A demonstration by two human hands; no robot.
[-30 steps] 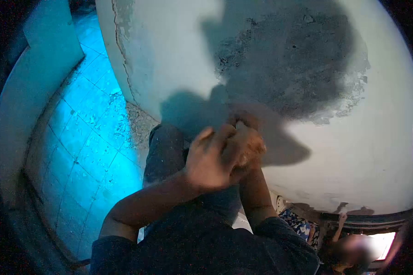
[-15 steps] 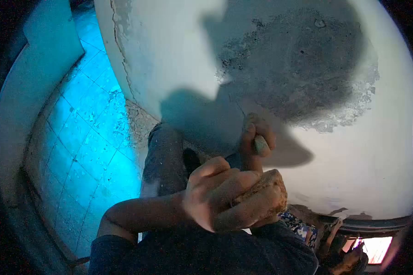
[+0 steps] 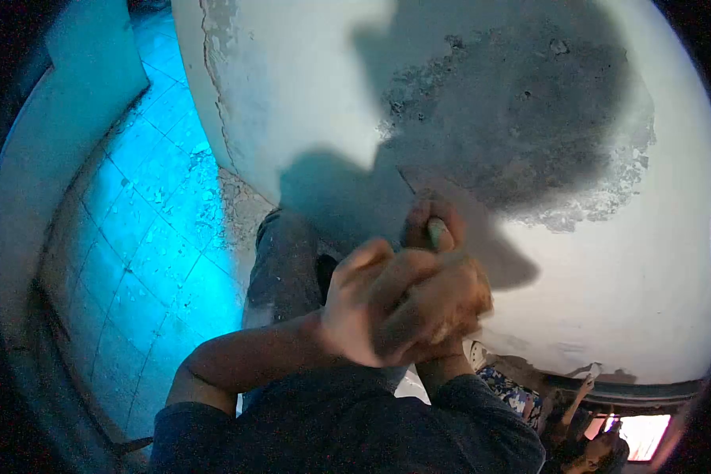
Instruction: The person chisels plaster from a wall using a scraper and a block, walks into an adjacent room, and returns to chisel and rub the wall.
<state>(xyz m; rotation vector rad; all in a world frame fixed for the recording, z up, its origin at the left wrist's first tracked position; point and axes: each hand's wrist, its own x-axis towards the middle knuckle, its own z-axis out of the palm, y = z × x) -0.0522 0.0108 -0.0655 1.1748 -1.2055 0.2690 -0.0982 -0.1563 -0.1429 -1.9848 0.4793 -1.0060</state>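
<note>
My left hand (image 3: 403,308) is closed, its fingers wrapped round a rough brown stone that is mostly hidden and blurred now. Just beyond it, against the wall (image 3: 608,292), my right hand (image 3: 430,213) grips a slim chisel-like tool. The tool's pale greenish butt end (image 3: 439,234) pokes out toward me, and a thin dark shaft (image 3: 407,182) points up to the wall. The left hand overlaps the right wrist in view, close to the butt end; contact cannot be made out. Above them lies a grey patch of bare plaster (image 3: 513,118) with flaking edges, partly under shadow.
Tiled floor (image 3: 150,261) under blue light, strewn with chips, stretches to the left. A crack (image 3: 213,87) runs down the wall's left edge. At the lower right, another person's arm (image 3: 578,399) reaches to the wall, near patterned cloth (image 3: 513,391) and a bright opening (image 3: 646,437).
My left hand has moved up toward the tool's butt end, and the stone is now mostly out of sight. My right hand and the tool have shifted slightly left and up.
</note>
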